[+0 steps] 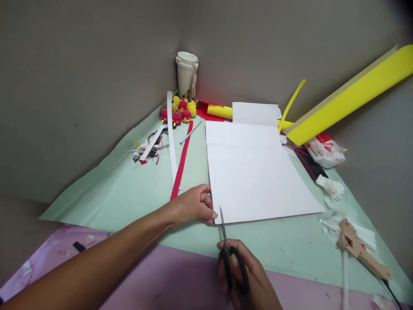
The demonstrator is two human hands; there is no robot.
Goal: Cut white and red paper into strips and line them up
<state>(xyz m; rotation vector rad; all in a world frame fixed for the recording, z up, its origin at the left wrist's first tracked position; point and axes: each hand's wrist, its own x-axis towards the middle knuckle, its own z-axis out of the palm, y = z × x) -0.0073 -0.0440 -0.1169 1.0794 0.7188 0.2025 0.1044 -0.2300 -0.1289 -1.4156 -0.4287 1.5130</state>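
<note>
Right hand (255, 277) partly behind the scissors (226, 250)

Lidded cup (186, 75) behind red-yellow ornaments (176, 117); glue gun (366, 253) by crumpled tissue (329, 227).

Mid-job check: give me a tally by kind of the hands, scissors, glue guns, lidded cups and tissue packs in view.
Hands: 2 (left hand, right hand)
Scissors: 1 pair, in the right hand
Glue gun: 1
Lidded cup: 1
Tissue pack: 1
Total: 6
</note>
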